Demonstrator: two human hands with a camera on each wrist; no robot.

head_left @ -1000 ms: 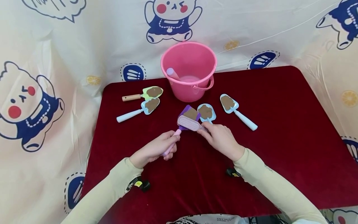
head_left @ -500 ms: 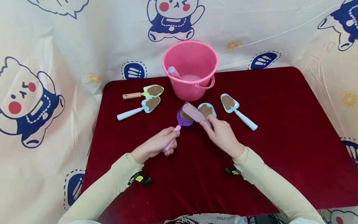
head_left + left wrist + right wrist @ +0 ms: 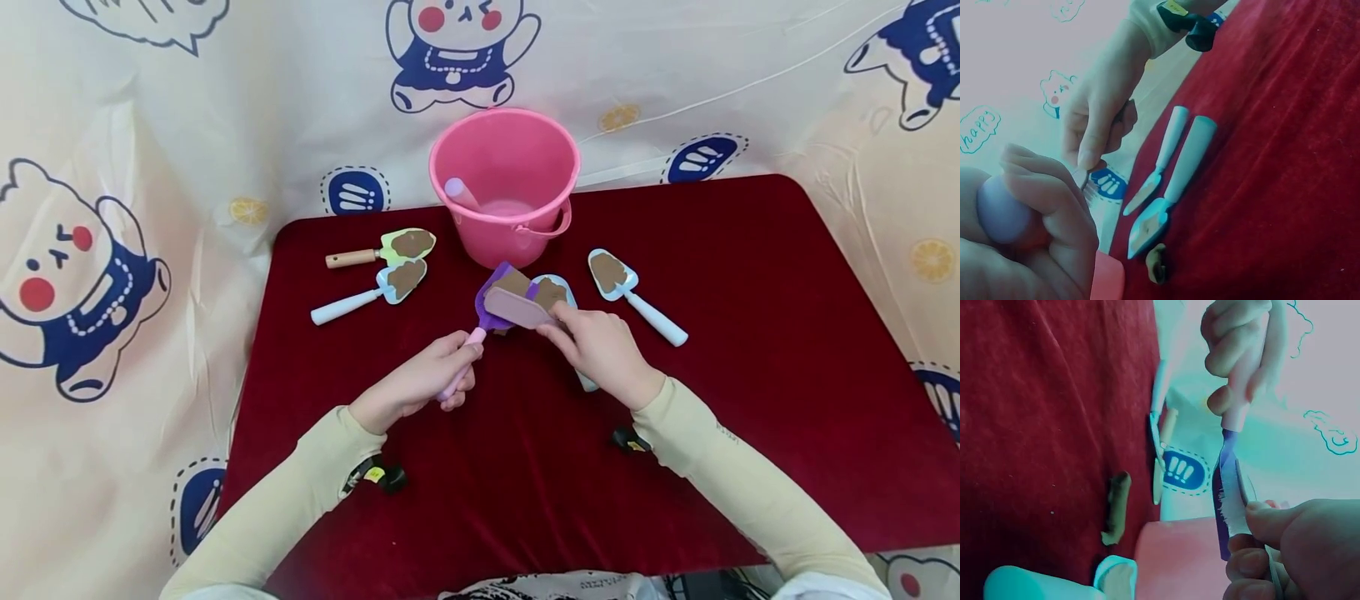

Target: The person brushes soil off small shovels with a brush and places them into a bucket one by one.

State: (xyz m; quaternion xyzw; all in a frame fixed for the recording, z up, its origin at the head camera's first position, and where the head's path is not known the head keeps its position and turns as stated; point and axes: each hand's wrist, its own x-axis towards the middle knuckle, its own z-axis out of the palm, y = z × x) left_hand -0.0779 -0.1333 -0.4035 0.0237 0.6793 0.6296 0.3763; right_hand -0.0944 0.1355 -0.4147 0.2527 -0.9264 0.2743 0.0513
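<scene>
My left hand (image 3: 423, 379) grips the pink handle (image 3: 462, 364) of a toy shovel. Its purple blade (image 3: 487, 300) is raised above the table and bears a brown patch. In my right hand (image 3: 600, 350) is a mauve brush (image 3: 517, 308), pinched by its handle between thumb and fingers. The right wrist view shows white bristles (image 3: 1233, 499) against the purple blade. Below the blade lies a curled brown piece (image 3: 1117, 506) on the cloth. A light-blue shovel (image 3: 568, 292) with a brown patch is partly hidden by the purple one and my right hand.
A pink bucket (image 3: 513, 237) stands behind, with a pale purple handle (image 3: 459, 192) inside. Left lie a green trowel (image 3: 387, 252) and a blue trowel (image 3: 345, 307); another blue trowel (image 3: 654, 320) lies right. All bear brown patches. Red cloth (image 3: 750, 417) covers the table.
The brush has swept up over the purple blade and back down, and my right hand has risen slightly. The purple shovel has risen a little, still in my left hand.
</scene>
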